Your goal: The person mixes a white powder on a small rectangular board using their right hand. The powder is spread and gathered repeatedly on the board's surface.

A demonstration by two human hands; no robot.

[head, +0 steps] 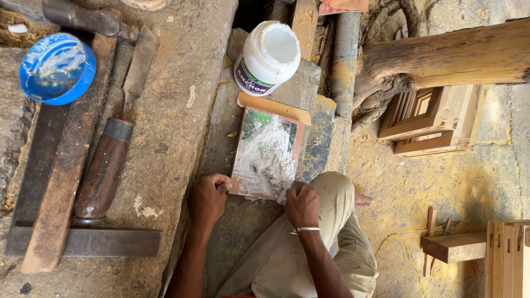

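left hand (pixel 208 197) pinches the board (pixel 267 153) at its lower left corner; right hand (pixel 301 205) grips a scraper (pixel 284 194), centre frame. keep the board pinned; spread the putty (pixel 265 157) evenly.

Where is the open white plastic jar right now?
In the head view, the open white plastic jar lies tipped on the stone slab at top centre, just above the paste-smeared board.
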